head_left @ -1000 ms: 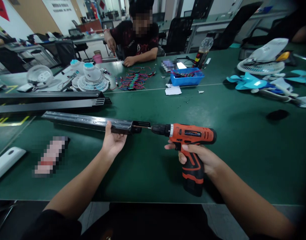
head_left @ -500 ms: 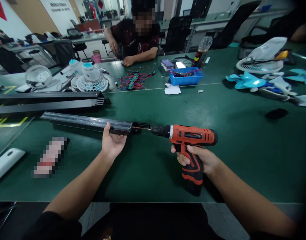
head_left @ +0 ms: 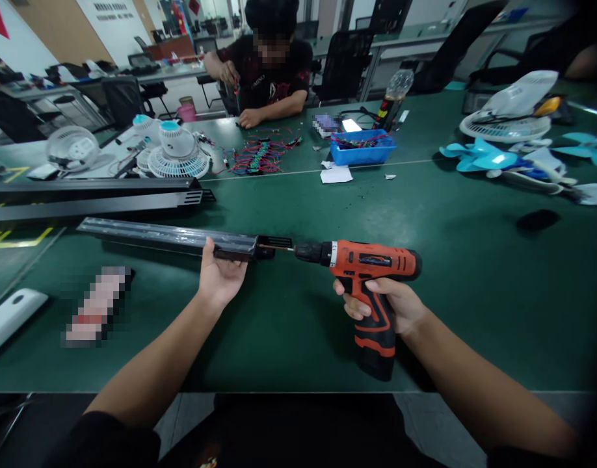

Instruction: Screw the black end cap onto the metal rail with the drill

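Note:
My left hand [head_left: 222,276] is closed round the right part of a long black metal housing [head_left: 166,237], thumb on top and fingers underneath. A clear plastic film seems to cover the housing's upper face. My right hand [head_left: 384,302] grips the handle of an orange and black cordless drill [head_left: 376,260], which points left. From the drill's chuck a thin bit [head_left: 281,247] reaches to the housing's right end, beside a slotted tab [head_left: 276,241]. Whether a screw sits at the bit's tip cannot be made out.
More long black housings [head_left: 93,208] lie at the left. White fan parts [head_left: 176,153], wired circuit boards [head_left: 259,156] and a blue bin [head_left: 361,153] stand farther back. Blue fan blades [head_left: 478,156] lie at the right. Across the table [head_left: 474,292] a person [head_left: 274,71] holds a screwdriver [head_left: 237,91].
My hands, the drill and the housing hold nearly the same place. The person across the table has raised the hand with the screwdriver.

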The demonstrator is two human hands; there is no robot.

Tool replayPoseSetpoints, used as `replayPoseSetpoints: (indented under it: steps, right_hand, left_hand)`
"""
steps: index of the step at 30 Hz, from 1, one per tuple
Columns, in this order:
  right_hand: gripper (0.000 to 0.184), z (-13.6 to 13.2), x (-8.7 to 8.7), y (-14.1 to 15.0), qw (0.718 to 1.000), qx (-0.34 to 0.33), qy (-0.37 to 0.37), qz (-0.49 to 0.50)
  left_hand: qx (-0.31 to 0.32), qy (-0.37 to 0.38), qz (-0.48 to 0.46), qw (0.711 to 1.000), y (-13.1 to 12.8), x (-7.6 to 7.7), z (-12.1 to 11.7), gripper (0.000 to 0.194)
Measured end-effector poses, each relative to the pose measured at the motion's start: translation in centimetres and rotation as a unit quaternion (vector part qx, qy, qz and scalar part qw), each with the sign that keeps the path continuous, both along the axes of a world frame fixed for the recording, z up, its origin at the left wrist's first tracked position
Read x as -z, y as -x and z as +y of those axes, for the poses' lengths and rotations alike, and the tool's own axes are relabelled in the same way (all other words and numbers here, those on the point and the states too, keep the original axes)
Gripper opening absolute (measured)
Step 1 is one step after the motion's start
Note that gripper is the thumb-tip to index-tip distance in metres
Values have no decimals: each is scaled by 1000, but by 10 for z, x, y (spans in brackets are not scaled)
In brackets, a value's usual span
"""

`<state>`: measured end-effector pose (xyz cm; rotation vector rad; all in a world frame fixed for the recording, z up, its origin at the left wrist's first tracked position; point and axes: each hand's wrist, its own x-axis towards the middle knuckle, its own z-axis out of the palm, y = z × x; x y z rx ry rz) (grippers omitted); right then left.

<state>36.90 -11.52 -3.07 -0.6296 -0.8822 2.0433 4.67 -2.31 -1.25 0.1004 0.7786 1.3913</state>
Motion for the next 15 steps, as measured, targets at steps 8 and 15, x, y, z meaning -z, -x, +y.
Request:
replayPoseSetpoints:
  steps: [8, 15]
  right_hand:
    - [44, -3, -2, 0, 1000, 2, 5, -6]
    - [44, -1, -21, 10, 998, 56, 28, 33]
  left_hand:
    - [-6, -9, 2, 1000, 1, 0, 1, 48]
    - [-12, 2, 1, 1000, 1, -2, 1, 44]
